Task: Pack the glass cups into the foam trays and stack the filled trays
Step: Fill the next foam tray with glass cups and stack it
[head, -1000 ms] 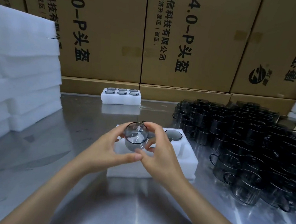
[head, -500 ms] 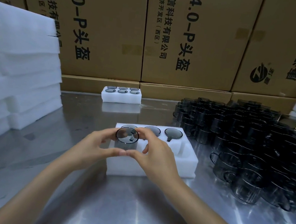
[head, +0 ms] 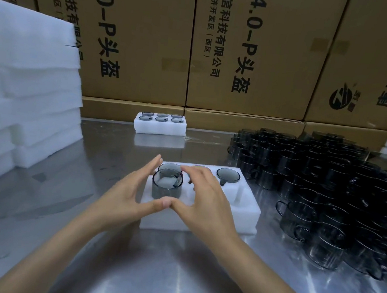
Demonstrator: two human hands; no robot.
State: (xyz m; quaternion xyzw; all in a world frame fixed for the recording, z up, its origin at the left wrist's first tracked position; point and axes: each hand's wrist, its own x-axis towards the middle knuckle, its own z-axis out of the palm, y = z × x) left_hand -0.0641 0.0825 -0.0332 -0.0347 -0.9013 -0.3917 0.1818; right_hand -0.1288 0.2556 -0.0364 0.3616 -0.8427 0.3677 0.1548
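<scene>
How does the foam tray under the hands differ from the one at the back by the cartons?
The near tray shows three cups seated in its far row, a fourth cup standing high in a near slot, and open slots beside it; the far tray has all six slots filled. The left hand and right hand flank the near tray's cup; nothing touches the far tray. Both are white foam on the steel table.
</scene>
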